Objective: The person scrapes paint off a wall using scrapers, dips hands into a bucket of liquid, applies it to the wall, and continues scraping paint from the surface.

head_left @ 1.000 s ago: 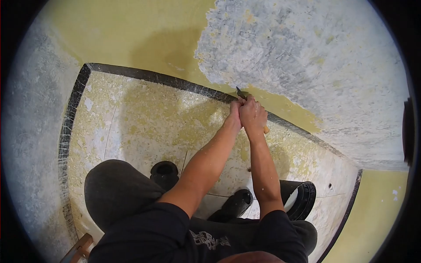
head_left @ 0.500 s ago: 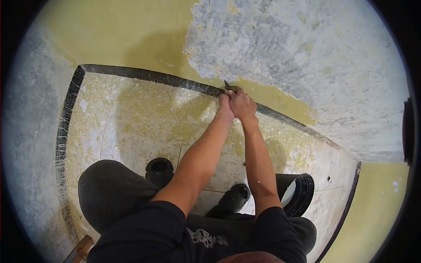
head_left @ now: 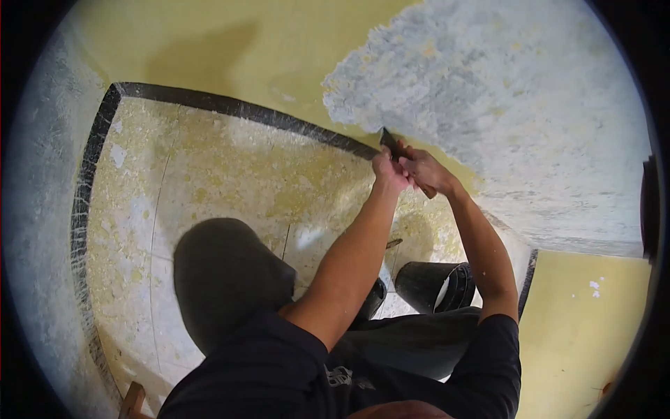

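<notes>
A scraper (head_left: 389, 142) with a dark blade and a brown handle is held slantwise at the foot of the wall. Its blade tip meets the edge between yellow paint (head_left: 289, 52) and bared grey plaster (head_left: 488, 91). My right hand (head_left: 428, 171) is closed round the handle, whose end sticks out below the palm. Close beside it, my left hand (head_left: 389, 170) grips the scraper near the blade, its fingers partly hidden. Just under both hands runs the dark skirting strip (head_left: 307, 130).
Paint flakes cover the tiled floor (head_left: 209, 174). A black bucket (head_left: 417, 286) lies tipped near my legs, and a small thin object (head_left: 394, 243) lies beside it. At lower left is a piece of brown wood (head_left: 131, 401). A grey wall (head_left: 42, 209) rises at left.
My hands and the scraper have moved right along the wall's foot. My right hand has turned, showing more of the handle. My view and knees have shifted too.
</notes>
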Action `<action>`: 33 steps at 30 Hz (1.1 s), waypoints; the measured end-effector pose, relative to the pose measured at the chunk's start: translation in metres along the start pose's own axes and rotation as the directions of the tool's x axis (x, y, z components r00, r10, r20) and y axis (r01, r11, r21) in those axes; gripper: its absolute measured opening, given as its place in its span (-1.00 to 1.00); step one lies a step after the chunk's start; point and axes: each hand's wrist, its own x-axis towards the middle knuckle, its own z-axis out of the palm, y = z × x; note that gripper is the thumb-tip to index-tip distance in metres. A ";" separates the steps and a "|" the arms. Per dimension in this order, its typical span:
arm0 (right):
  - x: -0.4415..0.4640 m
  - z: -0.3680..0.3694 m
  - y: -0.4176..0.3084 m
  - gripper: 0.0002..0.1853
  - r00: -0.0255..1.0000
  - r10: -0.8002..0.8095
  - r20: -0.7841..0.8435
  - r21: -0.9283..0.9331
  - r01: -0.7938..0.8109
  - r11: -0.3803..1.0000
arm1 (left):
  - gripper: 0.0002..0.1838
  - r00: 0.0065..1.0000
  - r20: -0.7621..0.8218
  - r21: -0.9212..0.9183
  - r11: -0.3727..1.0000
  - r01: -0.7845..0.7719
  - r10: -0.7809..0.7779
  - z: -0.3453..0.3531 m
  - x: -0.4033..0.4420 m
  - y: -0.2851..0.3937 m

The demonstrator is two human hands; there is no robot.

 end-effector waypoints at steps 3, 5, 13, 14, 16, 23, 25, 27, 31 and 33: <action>-0.002 0.004 -0.002 -0.54 0.998 0.036 0.049 0.276 -0.048 0.960 | -0.52 0.977 0.186 -0.235 0.970 -0.061 0.107 -0.003 0.015 -0.006; -0.002 0.003 -0.007 -0.46 0.992 0.086 0.092 0.352 -0.113 0.929 | -0.54 0.979 0.183 -0.270 0.962 -0.035 0.087 -0.002 0.011 -0.009; 0.012 0.019 -0.004 -0.50 0.997 0.060 0.057 0.437 -0.079 0.896 | -0.65 0.951 0.265 -0.252 0.964 -0.088 0.156 -0.011 0.004 0.001; 0.015 0.026 -0.004 -0.52 0.998 0.051 0.030 0.459 -0.059 0.886 | -0.66 0.945 0.277 -0.270 0.958 -0.098 0.174 -0.015 0.004 0.004; 0.019 0.034 -0.003 -0.59 1.000 0.003 0.006 0.573 -0.006 0.819 | -0.61 0.950 0.237 -0.199 0.967 -0.159 0.205 -0.012 -0.014 0.017; 0.023 0.026 -0.006 -0.68 0.988 0.055 0.141 0.541 -0.123 0.832 | -0.51 0.888 0.455 0.108 0.994 0.016 -0.064 -0.025 -0.014 0.043; 0.024 0.025 -0.003 -0.68 0.993 0.012 0.121 0.508 -0.073 0.858 | -0.50 0.755 0.646 0.051 0.993 0.105 -0.113 -0.019 -0.015 0.038; 0.022 0.026 0.001 -0.65 0.995 -0.087 -0.054 0.319 0.100 0.943 | -0.52 0.962 0.270 0.022 0.999 -0.046 0.038 -0.005 -0.015 0.024; 0.021 0.026 -0.001 -0.50 0.985 -0.136 -0.109 0.179 0.154 0.972 | -0.66 0.970 0.230 -0.051 0.997 -0.063 0.073 0.003 -0.019 0.018; 0.021 0.030 0.000 -0.52 0.967 -0.198 -0.159 0.062 0.210 0.976 | -0.58 0.945 0.323 -0.048 0.998 -0.039 0.052 -0.006 -0.014 0.021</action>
